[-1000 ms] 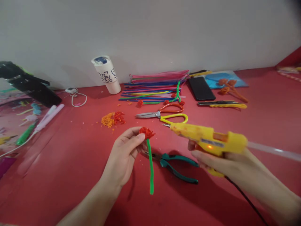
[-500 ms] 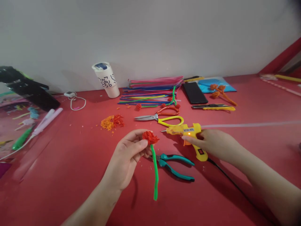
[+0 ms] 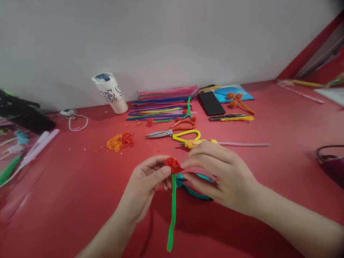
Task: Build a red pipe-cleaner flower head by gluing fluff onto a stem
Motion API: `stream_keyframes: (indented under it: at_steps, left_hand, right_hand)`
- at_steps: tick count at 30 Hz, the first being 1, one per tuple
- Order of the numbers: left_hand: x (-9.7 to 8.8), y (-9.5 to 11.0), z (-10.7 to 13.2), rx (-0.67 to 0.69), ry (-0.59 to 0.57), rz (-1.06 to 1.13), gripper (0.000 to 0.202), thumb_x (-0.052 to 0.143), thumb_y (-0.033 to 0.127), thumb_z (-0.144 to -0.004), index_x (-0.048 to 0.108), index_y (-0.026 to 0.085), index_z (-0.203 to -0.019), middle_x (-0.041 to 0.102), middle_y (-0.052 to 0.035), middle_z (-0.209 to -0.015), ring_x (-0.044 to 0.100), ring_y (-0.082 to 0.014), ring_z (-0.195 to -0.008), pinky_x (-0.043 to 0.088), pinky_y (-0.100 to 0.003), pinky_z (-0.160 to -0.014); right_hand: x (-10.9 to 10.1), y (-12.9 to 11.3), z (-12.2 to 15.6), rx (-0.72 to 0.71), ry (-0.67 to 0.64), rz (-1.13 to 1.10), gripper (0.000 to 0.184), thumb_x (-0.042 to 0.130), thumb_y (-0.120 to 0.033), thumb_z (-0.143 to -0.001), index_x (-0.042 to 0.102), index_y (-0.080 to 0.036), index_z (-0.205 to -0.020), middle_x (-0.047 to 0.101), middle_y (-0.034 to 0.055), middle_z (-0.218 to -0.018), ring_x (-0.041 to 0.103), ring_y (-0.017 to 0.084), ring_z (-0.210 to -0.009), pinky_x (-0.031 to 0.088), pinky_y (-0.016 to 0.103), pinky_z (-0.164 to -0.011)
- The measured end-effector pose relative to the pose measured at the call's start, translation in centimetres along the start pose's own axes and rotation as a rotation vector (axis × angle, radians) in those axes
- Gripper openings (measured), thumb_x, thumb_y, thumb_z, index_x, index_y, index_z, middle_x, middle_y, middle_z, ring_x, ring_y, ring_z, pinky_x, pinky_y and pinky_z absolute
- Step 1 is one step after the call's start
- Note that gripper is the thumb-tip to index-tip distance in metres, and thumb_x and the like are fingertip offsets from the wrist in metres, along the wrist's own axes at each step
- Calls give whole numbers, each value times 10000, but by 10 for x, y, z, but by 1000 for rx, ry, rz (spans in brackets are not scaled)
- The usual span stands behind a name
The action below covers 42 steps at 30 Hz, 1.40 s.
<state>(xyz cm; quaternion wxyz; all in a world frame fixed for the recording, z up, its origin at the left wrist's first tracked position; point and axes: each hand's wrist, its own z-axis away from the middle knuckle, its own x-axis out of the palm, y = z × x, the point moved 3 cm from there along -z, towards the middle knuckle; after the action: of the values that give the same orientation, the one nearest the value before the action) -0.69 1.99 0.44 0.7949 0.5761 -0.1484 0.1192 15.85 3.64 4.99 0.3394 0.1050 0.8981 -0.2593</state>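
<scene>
A pipe-cleaner flower with a red fuzzy head (image 3: 172,165) and a green stem (image 3: 172,215) is held up over the table, its stem hanging down. My left hand (image 3: 146,184) pinches the head from the left between thumb and fingers. From the right, my right hand (image 3: 223,172) has thumb and forefinger at the edge of the red head, pinching a petal there. Behind that hand lies a yellow glue gun (image 3: 192,143), mostly hidden, with a clear glue stick (image 3: 242,144) poking out. Teal-handled pliers (image 3: 195,190) lie beneath, partly covered by the right hand.
Scissors (image 3: 161,134) lie beyond the hands, left of them orange and red clippings (image 3: 115,142). Along the wall are pipe cleaners (image 3: 161,104), a white tumbler (image 3: 111,95), a phone (image 3: 211,103) and an orange flower sprig (image 3: 243,104). A pink hot-iron-like tool (image 3: 40,147) lies left.
My right hand has let go of the glue gun, which now lies on the table, and has moved left to the red flower head. My left hand still holds the flower. The view has shifted right.
</scene>
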Motion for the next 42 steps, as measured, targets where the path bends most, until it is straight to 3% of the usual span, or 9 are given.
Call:
stream_keyframes:
  at_steps: [6,11,16,21,28,36,39,42]
  left_hand:
    - [3,0,1,-4,20,-33,159,776,228,-665,738,179,-812,665,-1,-642,536,-69,-489,423,-173,-483]
    - [5,-1,3,38,-13,-91,201,755,220,-693,764,236,-894,687,4,-702,537,-64,-507,430,-167,-494]
    - [3,-4,4,69,-11,-141,182,750,227,-712,766,255,-891,655,22,-611,543,-71,-521,441,-162,-513]
    - [4,-5,3,74,-29,-163,174,731,220,-739,762,262,-905,708,18,-753,545,-47,-536,451,-135,-519]
    - [5,-7,6,114,-8,-217,314,755,162,-684,730,236,-989,740,-27,-935,665,-157,-871,521,-226,-802]
    - [11,0,10,191,112,-367,296,670,86,-667,734,213,-927,733,-14,-919,665,-158,-875,505,-213,-795]
    - [12,0,9,148,92,-304,309,671,73,-648,739,206,-918,724,-10,-894,648,-155,-864,494,-217,-796]
    - [10,-3,7,83,36,-202,296,680,120,-680,742,218,-953,688,3,-787,600,-115,-723,478,-190,-687]
  right_hand:
    - [4,2,2,1,35,-16,82,557,-130,-852,610,-189,-829,645,35,-755,567,141,-688,484,272,-659]
    - [6,1,4,21,12,-23,102,547,-119,-863,609,-181,-811,640,35,-746,556,137,-688,473,262,-664]
    - [8,0,6,44,-1,-7,120,540,-122,-872,603,-166,-781,631,41,-724,542,141,-668,459,272,-648]
    - [9,0,7,61,0,13,129,526,-115,-874,593,-167,-776,628,43,-717,537,145,-663,452,279,-640]
    - [11,-2,9,90,45,-1,123,540,-101,-851,573,-183,-766,623,25,-709,545,139,-670,465,274,-649]
    - [17,-7,9,145,68,5,137,554,-79,-824,566,-172,-723,603,22,-690,534,133,-642,453,269,-634]
    - [12,-9,7,145,84,-31,109,570,-96,-823,572,-169,-743,605,27,-703,547,134,-655,462,266,-637]
    - [4,-6,5,218,95,-108,76,578,-126,-828,582,-190,-786,598,14,-716,548,125,-644,465,248,-596]
